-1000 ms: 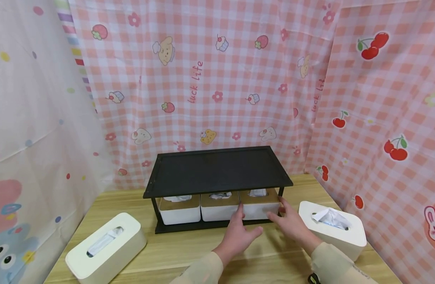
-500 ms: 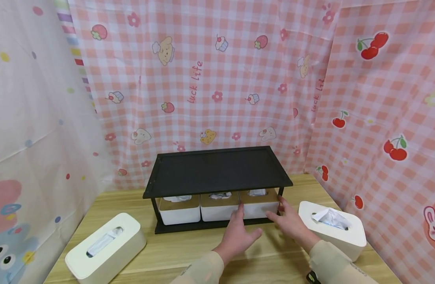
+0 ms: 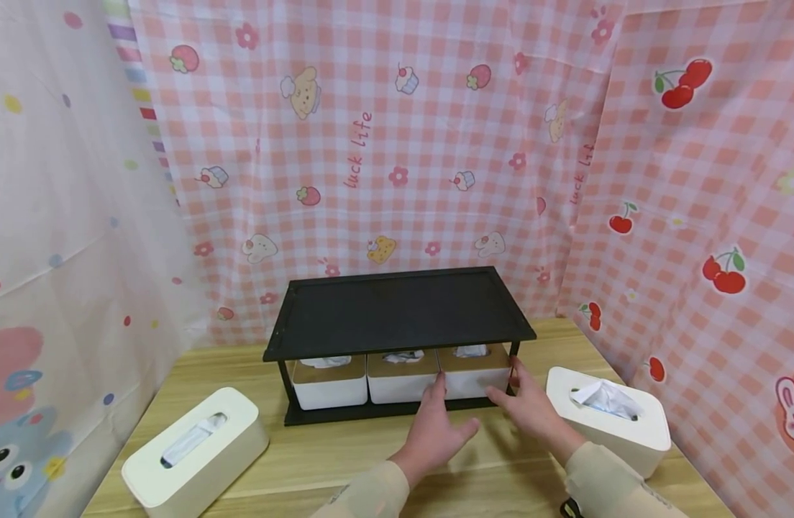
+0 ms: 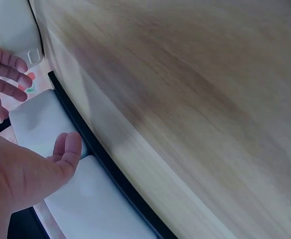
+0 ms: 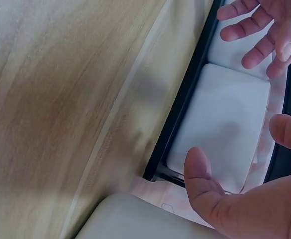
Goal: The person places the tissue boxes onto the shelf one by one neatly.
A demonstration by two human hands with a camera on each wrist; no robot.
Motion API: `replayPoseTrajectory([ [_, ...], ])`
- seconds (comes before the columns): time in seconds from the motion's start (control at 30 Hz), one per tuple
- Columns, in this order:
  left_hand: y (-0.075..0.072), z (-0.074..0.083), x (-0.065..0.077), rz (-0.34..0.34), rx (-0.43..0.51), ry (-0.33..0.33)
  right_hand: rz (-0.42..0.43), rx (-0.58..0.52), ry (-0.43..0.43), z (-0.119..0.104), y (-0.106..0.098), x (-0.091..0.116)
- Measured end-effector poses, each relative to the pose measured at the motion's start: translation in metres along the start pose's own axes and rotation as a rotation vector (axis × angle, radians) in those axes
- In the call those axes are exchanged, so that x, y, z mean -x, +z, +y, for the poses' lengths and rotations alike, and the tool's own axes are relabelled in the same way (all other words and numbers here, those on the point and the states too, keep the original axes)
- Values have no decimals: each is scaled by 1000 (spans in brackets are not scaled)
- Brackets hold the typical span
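In the head view a low black shelf point(image 3: 397, 309) holds a row of white tissue boxes with brown lids: a left box point(image 3: 332, 392), a middle box point(image 3: 402, 387) and a right box point(image 3: 475, 383). My left hand point(image 3: 432, 435) has its fingertips at the right box's front left corner, by the seam with the middle box, thumb spread away. At the opposite front corner, my right hand point(image 3: 533, 406) reaches its fingers beside the shelf's right post, thumb apart in front. The right wrist view shows the right box's white front point(image 5: 225, 119) between both hands, fingers extended.
A cream tissue box point(image 3: 193, 453) lies slantwise on the wooden table point(image 3: 293, 475) at the left. Another cream tissue box point(image 3: 607, 417) stands close beside my right forearm. Checked pink cloth point(image 3: 397, 144) hangs behind the shelf.
The right tissue box has slid slightly deeper into the shelf since one second ago. Both hands stay nearly in place at its front corners.
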State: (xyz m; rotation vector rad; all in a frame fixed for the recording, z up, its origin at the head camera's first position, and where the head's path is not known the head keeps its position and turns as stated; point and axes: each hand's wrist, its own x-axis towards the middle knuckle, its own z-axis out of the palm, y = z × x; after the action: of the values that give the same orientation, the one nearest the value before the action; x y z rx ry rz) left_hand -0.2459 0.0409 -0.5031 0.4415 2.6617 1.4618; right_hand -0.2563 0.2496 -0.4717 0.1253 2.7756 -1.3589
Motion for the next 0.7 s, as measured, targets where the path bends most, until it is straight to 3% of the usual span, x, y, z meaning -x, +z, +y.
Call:
replayPoseTrajectory([
  [0.47, -24, -22, 20, -7, -31, 1, -6, 31, -82, -5, 5, 15],
  [0.7, -49, -40, 35, -6, 63, -14, -11, -5, -107, -17, 15, 28],
])
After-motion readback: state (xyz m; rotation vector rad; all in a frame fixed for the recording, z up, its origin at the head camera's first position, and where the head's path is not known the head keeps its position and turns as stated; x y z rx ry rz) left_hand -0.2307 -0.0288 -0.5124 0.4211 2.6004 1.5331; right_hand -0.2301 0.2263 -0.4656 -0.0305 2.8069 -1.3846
